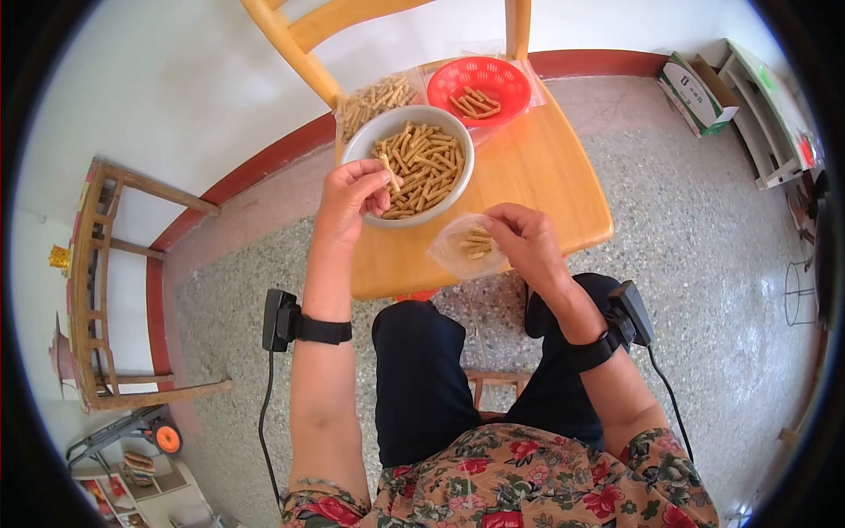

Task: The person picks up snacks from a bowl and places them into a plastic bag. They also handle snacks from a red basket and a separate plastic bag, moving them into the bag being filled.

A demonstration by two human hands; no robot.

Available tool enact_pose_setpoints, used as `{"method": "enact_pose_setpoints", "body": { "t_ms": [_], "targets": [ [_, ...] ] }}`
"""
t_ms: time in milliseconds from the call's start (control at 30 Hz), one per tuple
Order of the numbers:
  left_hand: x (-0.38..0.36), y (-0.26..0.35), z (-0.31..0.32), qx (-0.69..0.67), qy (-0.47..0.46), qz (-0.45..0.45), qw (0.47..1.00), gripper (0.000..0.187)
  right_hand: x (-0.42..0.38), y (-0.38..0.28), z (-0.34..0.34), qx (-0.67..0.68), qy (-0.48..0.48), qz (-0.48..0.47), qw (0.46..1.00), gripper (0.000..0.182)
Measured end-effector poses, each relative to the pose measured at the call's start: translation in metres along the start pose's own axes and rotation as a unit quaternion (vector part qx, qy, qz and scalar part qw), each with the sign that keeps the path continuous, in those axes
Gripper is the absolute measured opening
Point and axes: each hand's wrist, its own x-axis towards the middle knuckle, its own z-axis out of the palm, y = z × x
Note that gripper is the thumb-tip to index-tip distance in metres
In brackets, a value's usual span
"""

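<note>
A grey bowl (410,167) full of short tan sticks stands on a wooden chair seat. Over its left rim, my left hand (356,191) pinches one tan stick (388,173) upright between thumb and fingers. My right hand (526,238) grips the edge of a small clear plastic bag (453,251), which holds several of the sticks near the seat's front edge. Behind the bowl lies a larger clear bag (378,101) of sticks. Beside that is a red perforated basket (480,84) with several sticks in it.
The chair seat (554,176) has its backrest (352,22) against the wall side. My knees are just below its front edge. A wooden frame (97,282) stands at the left. At the back right are a cardboard box (695,97) and a white shelf (761,114).
</note>
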Motion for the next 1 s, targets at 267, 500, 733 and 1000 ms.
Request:
{"method": "enact_pose_setpoints", "body": {
  "t_ms": [267, 500, 733, 1000],
  "targets": [
    [-0.049, 0.019, 0.037, 0.006, -0.077, 0.135, 0.988, 0.010, -0.002, 0.000, -0.002, -0.045, 0.006, -0.001, 0.999, 0.012],
    [-0.067, 0.032, 0.059, 0.245, -0.024, 0.319, 0.915, 0.015, -0.003, 0.003, 0.000, -0.024, 0.007, -0.016, 1.000, 0.013],
    [-0.074, 0.023, 0.073, -0.078, -0.019, 0.162, 0.983, 0.011, -0.003, -0.002, -0.002, -0.041, 0.010, -0.002, 0.999, 0.013],
    [-0.072, 0.004, 0.081, -0.283, -0.077, -0.006, 0.956, 0.009, 0.001, -0.006, -0.003, -0.097, 0.025, -0.020, 0.995, 0.015]
  ]
}}
